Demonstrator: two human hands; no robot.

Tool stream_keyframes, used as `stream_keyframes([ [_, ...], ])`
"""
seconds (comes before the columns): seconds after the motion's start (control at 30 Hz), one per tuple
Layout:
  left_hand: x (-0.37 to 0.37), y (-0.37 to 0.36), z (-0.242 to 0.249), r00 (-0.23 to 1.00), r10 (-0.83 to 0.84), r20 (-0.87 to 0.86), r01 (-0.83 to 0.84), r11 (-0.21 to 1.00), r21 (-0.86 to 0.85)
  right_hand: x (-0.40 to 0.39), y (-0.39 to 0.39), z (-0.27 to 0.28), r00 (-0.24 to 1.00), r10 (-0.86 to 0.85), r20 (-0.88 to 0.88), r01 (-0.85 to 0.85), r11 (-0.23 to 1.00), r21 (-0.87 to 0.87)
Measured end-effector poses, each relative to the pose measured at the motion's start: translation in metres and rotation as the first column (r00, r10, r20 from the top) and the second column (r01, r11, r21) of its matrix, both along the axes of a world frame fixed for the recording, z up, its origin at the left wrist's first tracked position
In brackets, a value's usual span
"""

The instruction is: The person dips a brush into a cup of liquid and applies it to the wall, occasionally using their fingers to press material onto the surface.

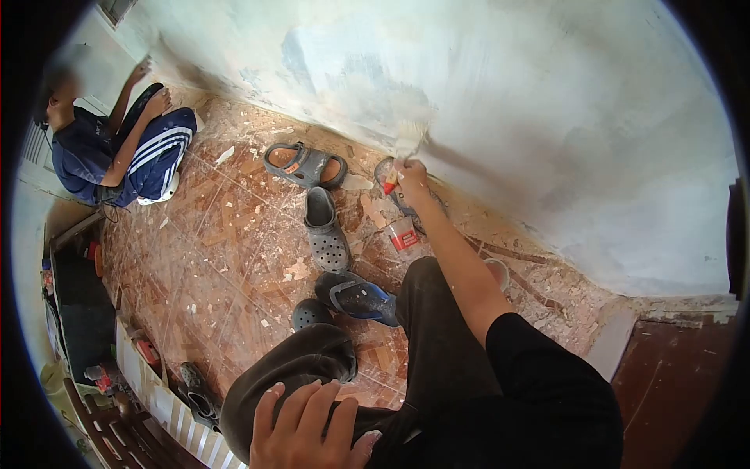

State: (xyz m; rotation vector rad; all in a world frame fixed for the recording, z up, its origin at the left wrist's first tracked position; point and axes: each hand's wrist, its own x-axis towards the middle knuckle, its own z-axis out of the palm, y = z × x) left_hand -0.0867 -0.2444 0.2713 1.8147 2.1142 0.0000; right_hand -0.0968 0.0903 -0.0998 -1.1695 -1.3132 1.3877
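Observation:
My right hand (412, 178) is closed around the handle of a paintbrush (411, 139), its bristles against the lower part of the pale, patchy wall (500, 102). The red end of the handle sticks out below my fingers. On the floor under that hand stands a red and white plastic cup (403, 233), and a dark sandal (384, 170) lies partly hidden behind the hand. My left hand (303, 426) rests on my dark trousers, fingers stretched out and holding nothing.
Grey clogs (325, 234) and a blue-black flip-flop (361, 298) lie among paint flakes on the tiled floor (226, 258). Another person (117, 148) squats by the wall at left. A pale tub (497, 273) shows behind my forearm; a dark wooden chair (117, 430) stands at lower left.

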Motion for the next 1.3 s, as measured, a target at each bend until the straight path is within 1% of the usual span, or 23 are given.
stream_keyframes([
  [0.03,0.0,-0.001,0.0,1.0,0.001,-0.005,-0.001,1.0,-0.005,0.006,-0.009,-0.001,0.976,0.016,-0.219,-0.078,0.957,-0.279],
  [0.07,0.001,-0.002,0.0,1.0,0.003,-0.003,-0.003,1.0,-0.005,0.009,-0.015,0.003,0.905,-0.034,-0.423,-0.207,0.834,-0.511],
  [0.1,0.001,-0.003,0.001,1.0,0.006,0.003,-0.006,1.0,-0.01,0.008,-0.014,0.001,0.906,-0.032,-0.423,-0.209,0.834,-0.511],
  [0.17,0.0,-0.005,0.001,1.0,0.013,0.007,-0.013,1.0,-0.016,0.003,-0.009,0.0,0.822,-0.298,-0.485,-0.153,0.705,-0.692],
  [0.2,0.0,-0.005,0.001,1.0,0.015,0.008,-0.015,1.0,-0.017,0.001,-0.007,0.01,0.823,-0.297,-0.485,-0.155,0.704,-0.693],
  [0.27,-0.001,-0.006,0.001,1.0,0.022,0.012,-0.021,1.0,-0.021,-0.001,-0.001,0.038,0.872,-0.185,-0.454,-0.106,0.833,-0.543],
  [0.3,-0.002,-0.006,0.001,1.0,0.018,0.015,-0.018,1.0,-0.016,-0.003,-0.004,0.058,0.874,-0.185,-0.45,-0.104,0.832,-0.545],
  [0.37,-0.002,-0.006,0.001,1.0,0.009,0.023,-0.009,1.0,-0.014,-0.009,-0.013,0.096,0.832,-0.138,-0.537,-0.046,0.948,-0.314],
  [0.4,-0.002,-0.005,0.001,1.0,0.005,0.024,-0.005,1.0,-0.012,-0.012,-0.018,0.101,0.833,-0.14,-0.536,-0.043,0.948,-0.315],
  [0.43,-0.002,-0.005,0.001,1.0,0.002,0.024,-0.002,1.0,-0.012,-0.014,-0.027,0.105,0.88,-0.004,-0.475,-0.016,0.999,-0.038],
  [0.47,-0.003,-0.005,0.001,1.0,0.001,0.023,-0.001,1.0,-0.013,-0.014,-0.032,0.11,0.921,0.11,-0.374,-0.017,0.969,0.245],
  [0.5,-0.003,-0.004,0.001,1.0,0.005,0.021,-0.005,1.0,-0.017,-0.011,-0.034,0.119,0.967,0.12,-0.224,-0.003,0.887,0.462],
  [0.63,-0.004,-0.005,0.001,1.0,0.005,0.024,-0.005,1.0,-0.027,-0.01,-0.018,0.097,0.977,0.101,-0.19,0.007,0.867,0.497],
  [0.7,-0.004,-0.005,0.002,1.0,0.01,0.026,-0.01,1.0,-0.027,-0.004,-0.004,0.056,0.984,-0.17,0.058,0.147,0.947,0.284],
  [0.73,-0.004,-0.005,0.002,1.0,0.014,0.024,-0.013,0.999,-0.03,0.0,-0.002,0.034,0.985,-0.165,0.057,0.143,0.948,0.285],
  [0.8,-0.005,-0.006,0.003,1.0,0.02,0.02,-0.02,0.999,-0.025,0.002,-0.005,0.004,0.975,-0.115,-0.188,0.099,0.991,-0.092],
  [0.83,-0.005,-0.007,0.003,0.999,0.021,0.024,-0.021,1.0,-0.023,0.002,-0.01,-0.005,0.977,-0.109,-0.185,0.093,0.991,-0.095],
  [0.9,-0.006,-0.009,0.002,0.999,0.023,0.022,-0.023,0.999,-0.022,0.003,-0.023,-0.014,0.953,-0.132,-0.274,0.003,0.905,-0.425],
  [0.93,-0.007,-0.01,0.002,1.0,0.02,0.016,-0.019,1.0,-0.019,0.002,-0.027,-0.018,0.953,-0.129,-0.273,0.0,0.905,-0.425],
  [1.0,-0.007,-0.01,0.002,0.999,0.031,0.03,-0.03,0.999,-0.022,-0.002,-0.034,-0.024,0.953,-0.114,-0.28,-0.065,0.828,-0.558],
  [1.13,-0.009,-0.011,0.001,0.998,0.041,0.042,-0.041,0.999,-0.019,-0.002,-0.039,-0.019,0.953,-0.051,-0.299,-0.109,0.863,-0.493],
  [1.2,-0.01,-0.011,0.001,0.998,0.034,0.046,-0.034,0.999,-0.02,-0.004,-0.031,-0.022,0.928,-0.058,-0.368,-0.175,0.803,-0.57],
  [1.3,-0.012,-0.011,0.0,0.999,0.029,0.046,-0.028,0.999,-0.019,-0.009,-0.022,-0.024,0.913,-0.122,-0.388,-0.18,0.735,-0.654],
])
